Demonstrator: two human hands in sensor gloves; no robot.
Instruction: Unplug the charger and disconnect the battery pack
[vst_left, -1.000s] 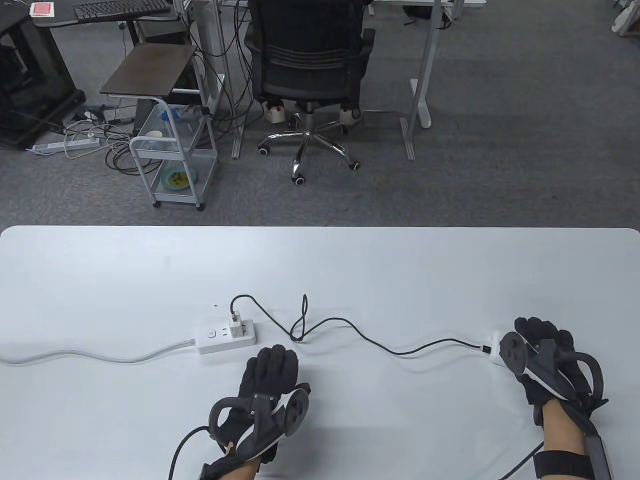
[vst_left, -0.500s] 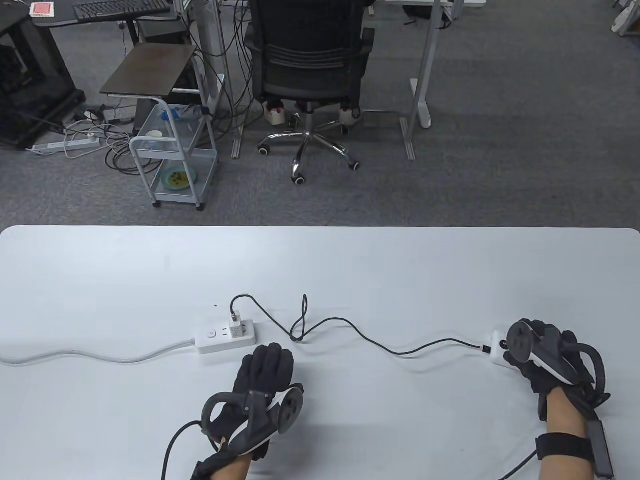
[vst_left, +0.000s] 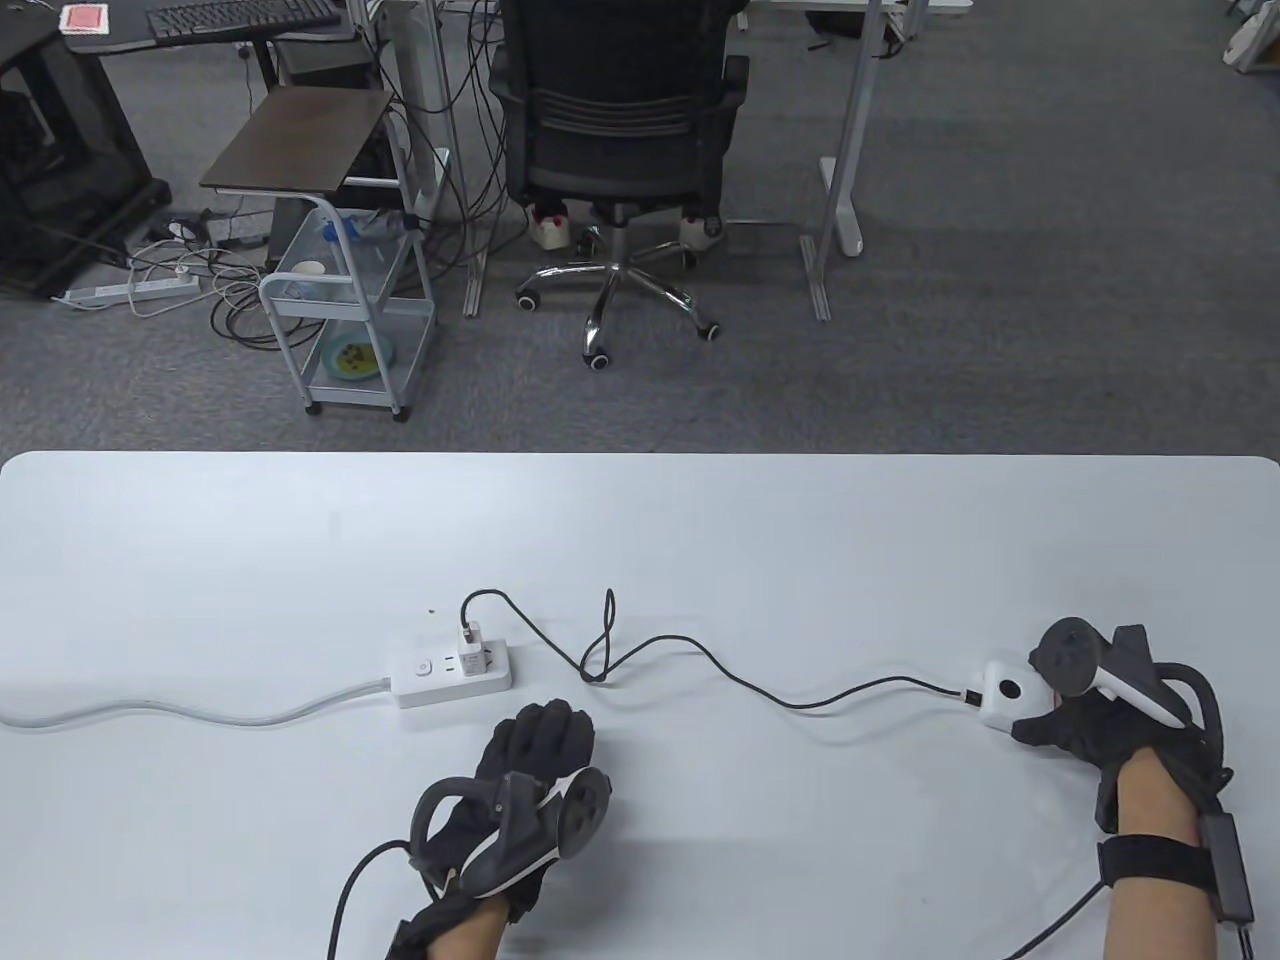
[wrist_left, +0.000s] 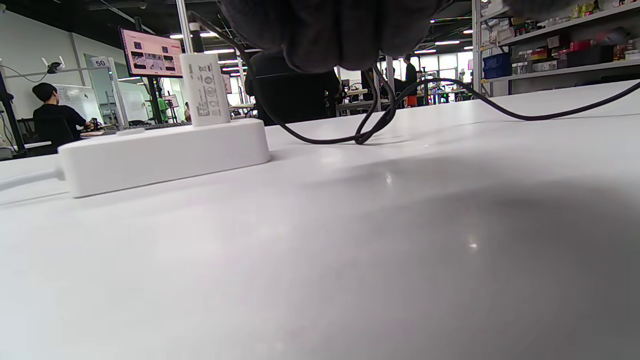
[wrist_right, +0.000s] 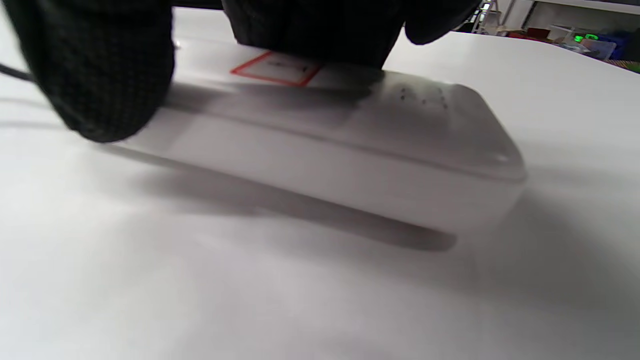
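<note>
A white charger (vst_left: 473, 648) stands plugged into a white power strip (vst_left: 452, 679) at the table's centre left; both show in the left wrist view, charger (wrist_left: 204, 90) and strip (wrist_left: 160, 152). A black cable (vst_left: 760, 688) runs from the charger to a white battery pack (vst_left: 1005, 695) at the right. My right hand (vst_left: 1075, 715) grips the battery pack; in the right wrist view my fingers (wrist_right: 95, 75) wrap over the pack (wrist_right: 350, 155), which is tilted with its near end lifted. My left hand (vst_left: 535, 745) rests flat on the table just in front of the strip, holding nothing.
The strip's grey cord (vst_left: 180, 712) runs off the table's left edge. The black cable forms a loop (vst_left: 600, 650) at mid-table. An office chair (vst_left: 620, 150) and a small cart (vst_left: 345, 330) stand beyond the far edge.
My right hand has moved right and toward me and closed around the battery pack, uncovering its cable end. My left hand shifted only slightly.
</note>
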